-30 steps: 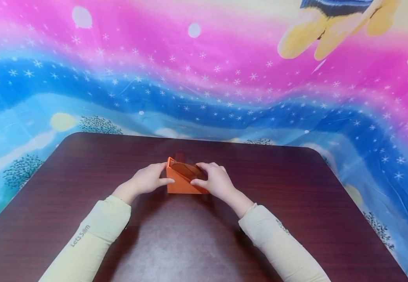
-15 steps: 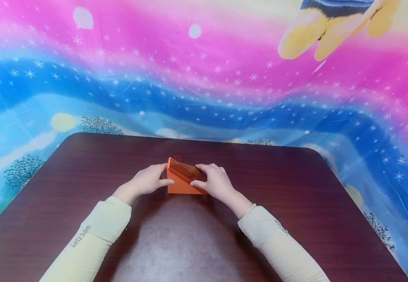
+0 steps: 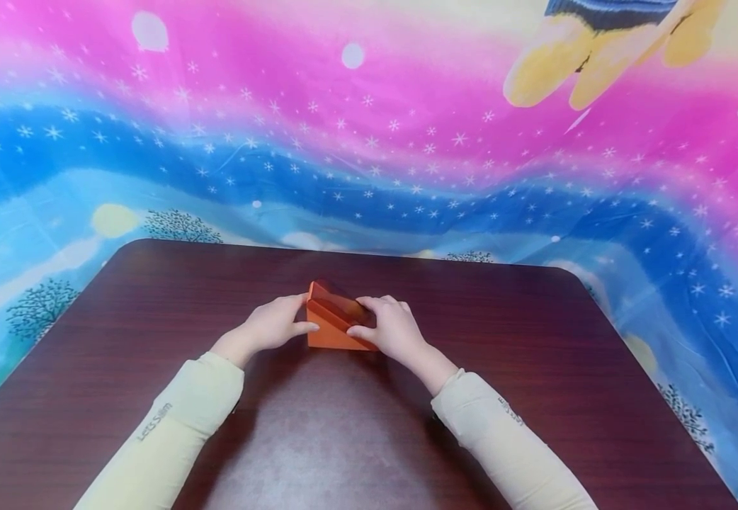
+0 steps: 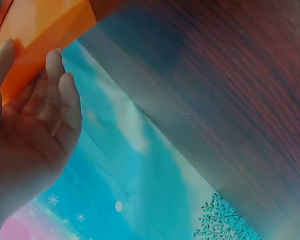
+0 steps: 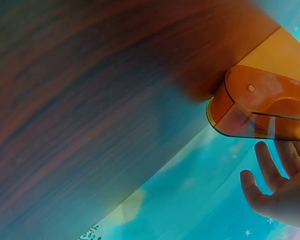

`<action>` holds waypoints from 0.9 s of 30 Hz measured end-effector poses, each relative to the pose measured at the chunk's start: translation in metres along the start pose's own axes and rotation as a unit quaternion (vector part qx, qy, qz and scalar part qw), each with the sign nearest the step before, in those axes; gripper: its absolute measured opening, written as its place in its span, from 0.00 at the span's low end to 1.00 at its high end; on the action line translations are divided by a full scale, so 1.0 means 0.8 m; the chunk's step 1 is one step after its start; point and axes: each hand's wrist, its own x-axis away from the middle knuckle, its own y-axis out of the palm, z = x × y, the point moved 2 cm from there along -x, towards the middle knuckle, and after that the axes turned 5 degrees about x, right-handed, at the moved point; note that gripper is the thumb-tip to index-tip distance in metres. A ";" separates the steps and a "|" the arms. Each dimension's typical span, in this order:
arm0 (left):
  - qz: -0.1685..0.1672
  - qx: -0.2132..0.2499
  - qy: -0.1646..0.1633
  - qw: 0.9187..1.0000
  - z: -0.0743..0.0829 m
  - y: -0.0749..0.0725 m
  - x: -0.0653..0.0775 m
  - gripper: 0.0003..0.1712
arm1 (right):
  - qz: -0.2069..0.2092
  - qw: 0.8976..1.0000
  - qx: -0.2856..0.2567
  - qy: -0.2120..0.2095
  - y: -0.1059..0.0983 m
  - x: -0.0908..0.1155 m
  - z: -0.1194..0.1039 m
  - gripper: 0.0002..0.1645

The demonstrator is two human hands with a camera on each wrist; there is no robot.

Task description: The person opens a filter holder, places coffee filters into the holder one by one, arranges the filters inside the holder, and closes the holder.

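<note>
A small orange box (image 3: 329, 336) with a sloping top stands on the dark wood table, near its middle in the head view. Over the slope lies a translucent brownish-orange lid (image 3: 336, 304); the right wrist view shows the lid's rounded end (image 5: 255, 97) with a small round pin. My left hand (image 3: 271, 324) grips the box's taller left end, thumb on the front face and fingers round the far side. At the low right end my right hand (image 3: 397, 329) holds box and lid between thumb and fingers. The box's inside is hidden.
Dark reddish-brown tabletop (image 3: 503, 340) surrounds the box, its far corners rounded. Behind hangs a pink and blue cloth (image 3: 369, 149) printed with snowflakes and trees.
The lid has swung from partly raised behind the box down towards the front, covering the opening. The box and left hand have shifted very slightly right.
</note>
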 end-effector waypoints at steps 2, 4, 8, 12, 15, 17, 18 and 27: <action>0.006 -0.006 0.004 1.000 0.000 0.001 -0.003 0.29 | -0.001 1.000 0.001 0.005 -0.001 -0.001 0.002 0.33; 0.010 -0.012 0.008 1.000 0.000 0.002 -0.005 0.29 | -0.002 1.000 0.003 0.010 -0.002 -0.002 0.003 0.33; 0.014 -0.019 0.009 1.000 0.001 0.004 -0.011 0.29 | -0.004 1.000 0.006 0.016 -0.003 -0.004 0.006 0.34; 0.010 -0.018 0.008 1.000 0.002 0.005 -0.016 0.30 | -0.003 1.000 0.007 0.022 -0.004 -0.006 0.008 0.33; 0.006 -0.012 0.002 1.000 0.002 0.005 -0.018 0.30 | -0.002 1.000 0.008 0.023 -0.004 -0.007 0.009 0.33; 0.003 -0.007 -0.001 1.000 0.003 0.005 -0.018 0.31 | -0.001 1.000 0.008 0.025 -0.004 -0.007 0.010 0.33; 0.001 -0.004 -0.001 1.000 0.003 0.005 -0.018 0.32 | -0.002 1.000 0.006 0.027 -0.003 -0.007 0.010 0.33; 0.014 -0.023 -0.002 1.000 0.002 0.011 -0.018 0.34 | -0.026 0.999 0.007 0.026 -0.007 -0.006 0.008 0.42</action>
